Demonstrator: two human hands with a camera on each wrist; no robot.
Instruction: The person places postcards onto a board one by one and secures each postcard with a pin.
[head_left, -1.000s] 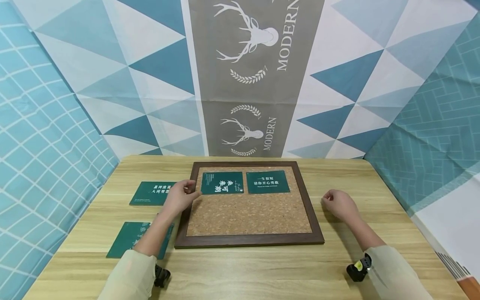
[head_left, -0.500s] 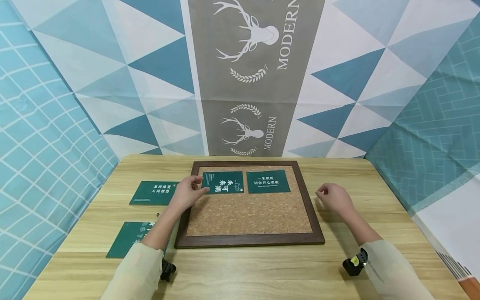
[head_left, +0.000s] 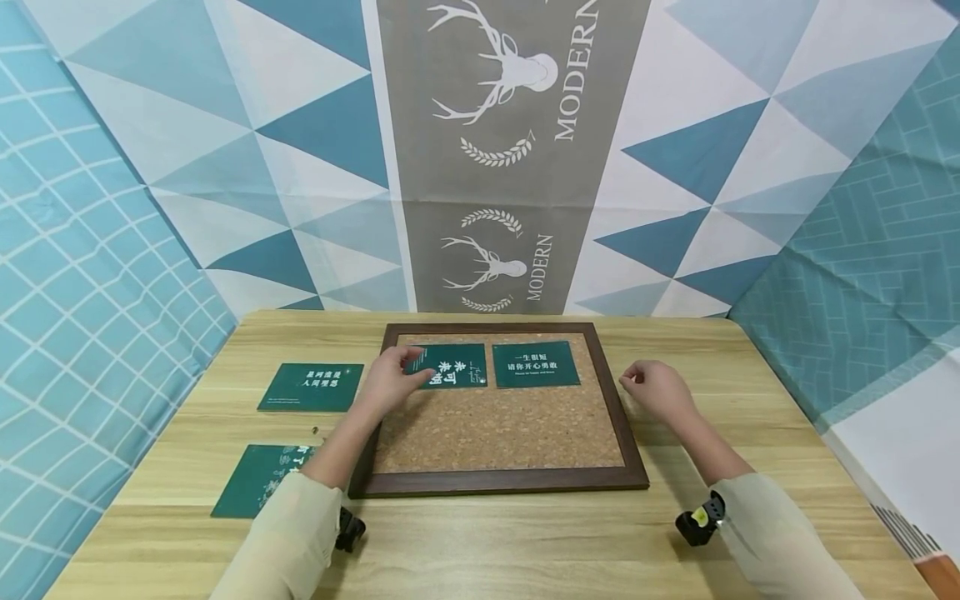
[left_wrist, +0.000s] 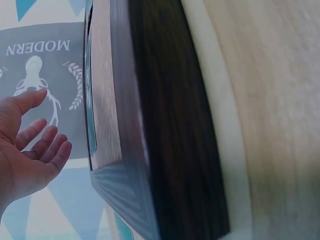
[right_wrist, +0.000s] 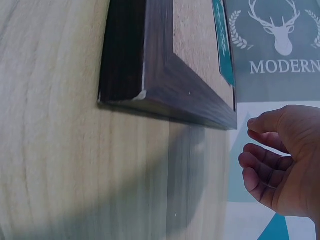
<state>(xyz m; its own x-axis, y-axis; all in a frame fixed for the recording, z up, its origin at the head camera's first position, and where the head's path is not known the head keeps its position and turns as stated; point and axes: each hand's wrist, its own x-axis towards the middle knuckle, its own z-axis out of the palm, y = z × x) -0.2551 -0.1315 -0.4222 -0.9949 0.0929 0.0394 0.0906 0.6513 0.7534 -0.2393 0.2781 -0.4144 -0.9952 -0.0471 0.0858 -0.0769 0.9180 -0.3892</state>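
A cork board [head_left: 502, 429] with a dark brown wooden frame [head_left: 517, 480] lies on the table. Two green cards with white lettering sit along its far side, a left card [head_left: 465, 360] and a right card [head_left: 536, 375]. My left hand [head_left: 388, 383] hovers at the left card and covers its left end in the head view. In the left wrist view that hand [left_wrist: 30, 155] has relaxed, parted fingers and nothing in them. Just off the frame's right side is my right hand [head_left: 662, 393]. Its fingers [right_wrist: 265, 160] curl loosely, thumb near the index finger, with nothing visible between them.
Left of the board, a green card [head_left: 300, 392] lies at the back and another green card [head_left: 247, 487] nearer the front, partly behind my left sleeve. Tiny objects [head_left: 315, 431] lie between them. A patterned backdrop [head_left: 495, 183] rises behind the wooden table [head_left: 525, 550].
My left hand has moved right, from the frame's left edge to over the left card. My right hand has come slightly left and away from me, closer to the frame. The cards have stayed put.
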